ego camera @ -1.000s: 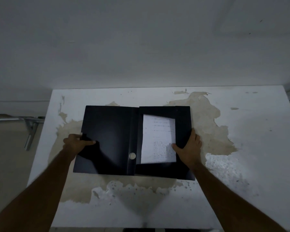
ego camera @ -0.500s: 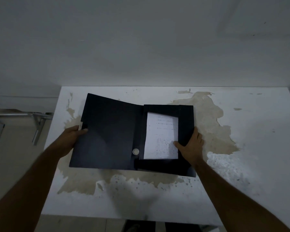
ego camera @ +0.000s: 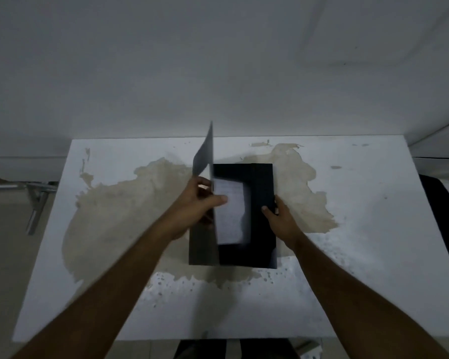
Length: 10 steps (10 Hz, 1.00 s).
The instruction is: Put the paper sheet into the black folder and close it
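The black folder is seen lying on the white bench, its base panel flat on the worn, stained patch of the top. The front cover is raised near upright along the folder's left side, blurred. The cover's edge is gripped by the left hand, thumb on the inner face, fingers behind it. The paper sheet is seen on the folder's base panel, printed side up, its left edge next to the raised cover. The folder's right edge is pinched by the right hand, thumb on top of the panel. The hands are kept apart, one on each side of the folder.
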### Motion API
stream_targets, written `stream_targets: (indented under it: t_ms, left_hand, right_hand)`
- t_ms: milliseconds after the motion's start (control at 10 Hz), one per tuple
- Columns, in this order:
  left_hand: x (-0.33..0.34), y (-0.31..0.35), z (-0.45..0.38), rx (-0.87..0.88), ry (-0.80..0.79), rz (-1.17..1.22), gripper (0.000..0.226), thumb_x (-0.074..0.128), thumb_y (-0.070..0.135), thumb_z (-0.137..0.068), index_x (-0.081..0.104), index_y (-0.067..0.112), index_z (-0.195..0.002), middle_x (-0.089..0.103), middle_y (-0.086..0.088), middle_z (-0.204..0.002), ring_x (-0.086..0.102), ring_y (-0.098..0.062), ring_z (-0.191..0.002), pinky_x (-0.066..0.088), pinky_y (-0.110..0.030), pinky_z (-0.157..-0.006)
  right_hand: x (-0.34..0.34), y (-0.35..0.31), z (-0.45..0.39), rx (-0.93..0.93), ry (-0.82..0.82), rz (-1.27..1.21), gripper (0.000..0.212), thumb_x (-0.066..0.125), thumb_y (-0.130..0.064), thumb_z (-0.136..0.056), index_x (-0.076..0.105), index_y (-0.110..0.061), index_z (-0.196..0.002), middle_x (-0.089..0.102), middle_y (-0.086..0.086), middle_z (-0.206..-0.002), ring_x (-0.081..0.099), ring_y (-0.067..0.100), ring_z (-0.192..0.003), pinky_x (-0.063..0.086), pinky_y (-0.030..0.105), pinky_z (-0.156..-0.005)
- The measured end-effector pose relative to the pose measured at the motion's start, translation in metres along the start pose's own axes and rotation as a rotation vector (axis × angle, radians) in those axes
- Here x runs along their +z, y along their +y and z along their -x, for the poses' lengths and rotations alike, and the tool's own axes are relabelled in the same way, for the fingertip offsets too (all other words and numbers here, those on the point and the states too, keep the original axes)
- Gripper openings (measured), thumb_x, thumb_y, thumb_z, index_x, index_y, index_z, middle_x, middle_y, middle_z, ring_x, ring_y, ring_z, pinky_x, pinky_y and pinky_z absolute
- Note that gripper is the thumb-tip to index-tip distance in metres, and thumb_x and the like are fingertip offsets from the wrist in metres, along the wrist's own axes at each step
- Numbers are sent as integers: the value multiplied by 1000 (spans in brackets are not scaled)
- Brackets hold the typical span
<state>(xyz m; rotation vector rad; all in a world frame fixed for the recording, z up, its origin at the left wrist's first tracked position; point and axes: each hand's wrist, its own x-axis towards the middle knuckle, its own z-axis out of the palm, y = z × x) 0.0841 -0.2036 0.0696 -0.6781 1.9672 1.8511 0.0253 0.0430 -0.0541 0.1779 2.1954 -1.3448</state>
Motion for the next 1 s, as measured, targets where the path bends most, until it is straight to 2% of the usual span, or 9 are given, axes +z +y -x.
stream_targets:
  t_ms: [100, 200, 300, 400, 500, 700, 800, 900, 1000]
  left_hand:
    - [64, -14, -19, 39, -30, -70, 50, 83, 36, -76, 45, 30, -109, 67, -7, -110, 73, -23, -87, 62, -36, -58]
    - [117, -33, -38, 58, 48, -207, 52, 80, 28, -75, 43, 26, -112, 61, -4, -111, 69, -21, -89, 62, -35, -58]
    - [147, -55, -58, 74, 150, -346, 53, 79, 29, -73, 43, 24, -111, 53, -6, -115, 61, -19, -93, 54, -27, -66]
    - [160, -77, -70, 64, 115, -416, 69, 82, 34, -75, 43, 17, -130, 41, -9, -130, 58, -22, -100, 51, -27, -79]
    - [162, -94, -75, 134, 78, -498, 76, 80, 26, -79, 40, 12, -143, 35, -14, -140, 62, -30, -109, 48, -26, -85]
    - [149, -88, -73, 86, -46, -480, 89, 80, 23, -80, 30, 12, -153, 31, -12, -142, 56, -29, -120, 45, -26, -94]
    - [126, -70, -67, 81, -180, -433, 74, 80, 20, -81, 45, 11, -146, 47, -5, -130, 58, -19, -112, 47, -27, -94]
    - [91, -53, -66, 114, -126, -551, 63, 79, 25, -81, 52, 14, -138, 58, -7, -120, 61, -16, -101, 52, -23, -84]
    - [55, -27, -64, 208, 9, -654, 76, 78, 39, -77, 49, 13, -141, 53, -13, -129, 59, -26, -115, 51, -38, -99]
  right_hand:
    - [-8, -14, 7, 101, -70, -173, 36, 42, -34, -103, 50, -20, -135, 63, -4, -119, 61, 20, -112, 51, 37, -95]
    - [-17, -13, 4, 182, -82, -248, 42, 34, -46, -101, 61, -24, -124, 70, 2, -114, 67, 21, -105, 55, 41, -90]
    - [-21, -9, -1, 223, -67, -283, 42, 33, -49, -100, 69, -28, -110, 74, 0, -104, 70, 17, -96, 56, 36, -84]
    - [-18, -5, -2, 182, -26, -243, 35, 39, -39, -102, 65, -21, -115, 70, -1, -108, 66, 17, -104, 55, 33, -89]
    - [-13, -5, 0, 113, -17, -202, 24, 43, -19, -101, 60, -20, -118, 66, -2, -109, 64, 12, -102, 52, 21, -84]
    - [-4, -8, 4, 37, 2, -85, 33, 44, -13, -99, 56, -12, -130, 65, 7, -122, 62, 20, -109, 50, 33, -99]
    - [-7, -16, 5, 11, -1, 49, 34, 44, -15, -100, 51, -7, -132, 59, 5, -125, 59, 21, -116, 48, 31, -97]
    - [-13, -34, 1, -34, 67, 256, 41, 48, -27, -98, 46, -10, -135, 53, 14, -131, 55, 31, -120, 46, 41, -100]
    - [-23, -61, -4, -172, 96, 443, 51, 49, -39, -95, 43, -14, -139, 50, 18, -137, 51, 36, -121, 45, 52, -102]
